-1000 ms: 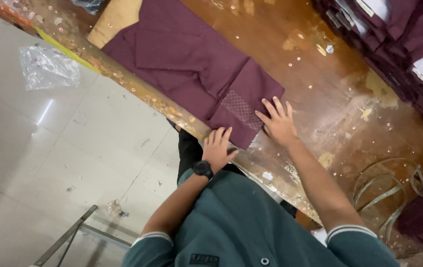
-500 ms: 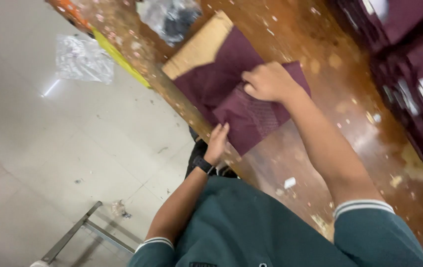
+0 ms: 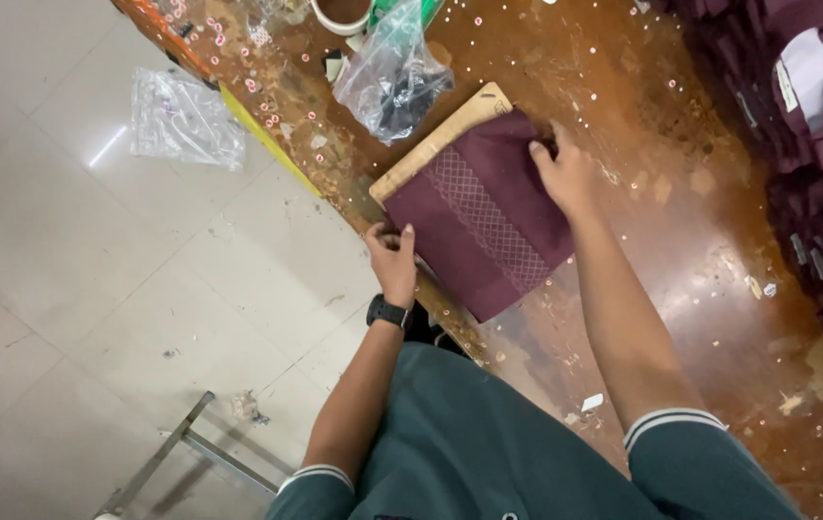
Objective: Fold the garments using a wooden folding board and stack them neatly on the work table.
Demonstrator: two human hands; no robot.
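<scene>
While I look down from the head camera, this is what I read off the view.

Folded garment: a maroon folded garment point(image 3: 488, 226) with a woven diamond band lies flat on the bench point(image 3: 681, 250), near its front edge.
Board: a tan board point(image 3: 435, 144) sticks out from under the garment's far-left side.
Left hand: my left hand point(image 3: 394, 258) is at the garment's near-left corner by the bench edge, fingers curled narrow and pinching the cloth there; a black wristwatch point(image 3: 387, 311) sits on that wrist.
Right hand: my right hand point(image 3: 563, 173) lies on the garment's far-right edge, fingers bent down onto the cloth; I cannot tell whether it grips or only presses.
Bag on bench: a clear plastic bag point(image 3: 394, 72) with dark small parts rests just beyond the board.
Stack: more maroon folded shirts point(image 3: 816, 116) are piled at the right, well apart from my hands.
Floor: a second clear plastic bag point(image 3: 185, 120) lies on the pale tiled floor point(image 3: 93, 289), left of the bench.
</scene>
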